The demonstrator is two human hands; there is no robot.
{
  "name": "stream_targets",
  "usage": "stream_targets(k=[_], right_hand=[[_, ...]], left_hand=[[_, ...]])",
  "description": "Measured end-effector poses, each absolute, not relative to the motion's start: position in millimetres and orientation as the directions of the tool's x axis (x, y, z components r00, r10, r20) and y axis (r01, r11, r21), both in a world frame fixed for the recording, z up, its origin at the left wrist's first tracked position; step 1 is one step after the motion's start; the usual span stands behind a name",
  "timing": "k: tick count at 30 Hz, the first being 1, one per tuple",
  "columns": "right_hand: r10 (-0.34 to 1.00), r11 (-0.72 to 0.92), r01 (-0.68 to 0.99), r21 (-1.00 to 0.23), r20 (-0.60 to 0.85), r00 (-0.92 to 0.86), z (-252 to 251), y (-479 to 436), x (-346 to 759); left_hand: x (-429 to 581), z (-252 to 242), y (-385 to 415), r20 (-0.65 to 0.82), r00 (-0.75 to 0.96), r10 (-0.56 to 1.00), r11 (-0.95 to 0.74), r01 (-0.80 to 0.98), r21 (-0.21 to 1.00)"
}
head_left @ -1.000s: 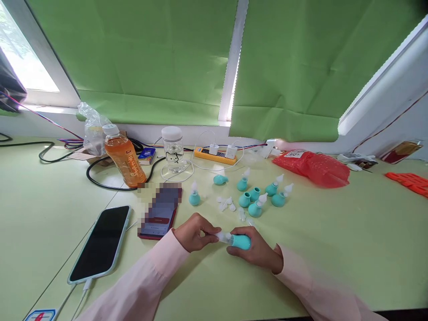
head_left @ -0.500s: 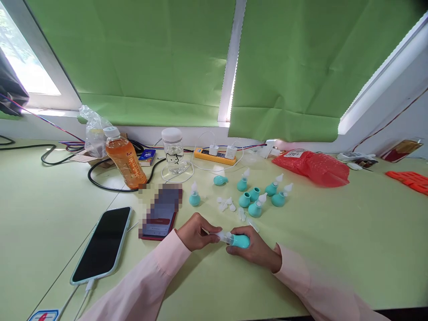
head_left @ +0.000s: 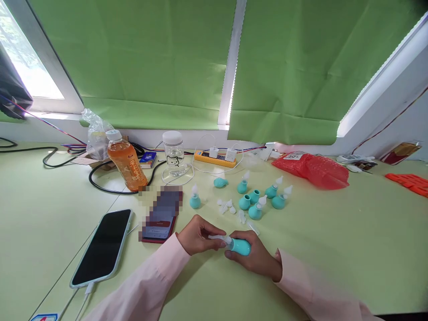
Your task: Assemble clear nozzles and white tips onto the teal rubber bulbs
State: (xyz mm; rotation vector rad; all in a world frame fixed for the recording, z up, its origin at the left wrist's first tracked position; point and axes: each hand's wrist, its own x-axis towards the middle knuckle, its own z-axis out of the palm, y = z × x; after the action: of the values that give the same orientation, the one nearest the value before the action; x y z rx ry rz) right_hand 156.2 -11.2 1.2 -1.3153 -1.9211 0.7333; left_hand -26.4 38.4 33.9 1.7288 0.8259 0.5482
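My right hand (head_left: 256, 255) is wrapped round a teal squeeze bulb (head_left: 241, 247), which lies sideways with its neck to the left. At that neck, my left hand (head_left: 198, 236) pinches a translucent nozzle (head_left: 219, 237) between thumb and fingers. The nozzle's narrow tip points left, and its joint with the bulb is partly covered by fingers. Just beyond my hands lie small clear plastic parts (head_left: 253, 228) and white pieces (head_left: 232, 209). Behind them stand several teal bulbs with nozzles fitted (head_left: 255, 211), two open-necked bulbs (head_left: 244, 202), and one bulb on its side (head_left: 220, 182).
To the left lie a charging phone (head_left: 102, 247) and a second phone (head_left: 162, 223), partly pixelated. An orange drink bottle (head_left: 127, 162), a clear jar (head_left: 174, 156) and a yellow power strip (head_left: 200, 156) line the back. A red bubble-wrap parcel (head_left: 324, 171) lies at the right rear.
My left fingers have slid right along the nozzle, closer to the bulb, so its tip now shows past them. My right hand keeps its hold on the bulb.
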Motion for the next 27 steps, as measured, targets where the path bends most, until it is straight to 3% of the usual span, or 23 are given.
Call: stream_targets(k=[5,9,15,19,22,24,27], right_hand=[[0.941,0.334,0.533,-0.777,0.244,-0.234,1,-12,154],[0.952,0.280,0.475,-0.834,0.178,-0.248,0,-10,155],[0.922,0.302,0.423,-0.854,0.149,-0.358,13,-10,159],[0.899,0.403,0.435,-0.805,0.257,-0.356,20,-7,167],[0.882,0.471,0.426,-0.773,0.405,-0.240,20,2,183],[0.868,0.480,0.416,-0.772,0.488,-0.096,20,10,199],[0.809,0.458,0.454,-0.765,0.570,0.145,25,22,223]], left_hand=[[-25,32,38,0.061,0.662,0.747,-0.283,0.234,0.930],[-23,31,36,0.168,0.664,0.729,-0.405,0.219,0.888],[-21,31,34,0.222,0.649,0.727,-0.436,0.187,0.880],[-22,35,32,0.254,0.606,0.754,-0.434,0.169,0.885],[-26,39,34,0.290,0.553,0.781,-0.470,0.216,0.856],[-30,41,38,0.293,0.532,0.794,-0.532,0.378,0.758],[-36,43,45,0.193,0.556,0.809,-0.582,0.708,0.400]])
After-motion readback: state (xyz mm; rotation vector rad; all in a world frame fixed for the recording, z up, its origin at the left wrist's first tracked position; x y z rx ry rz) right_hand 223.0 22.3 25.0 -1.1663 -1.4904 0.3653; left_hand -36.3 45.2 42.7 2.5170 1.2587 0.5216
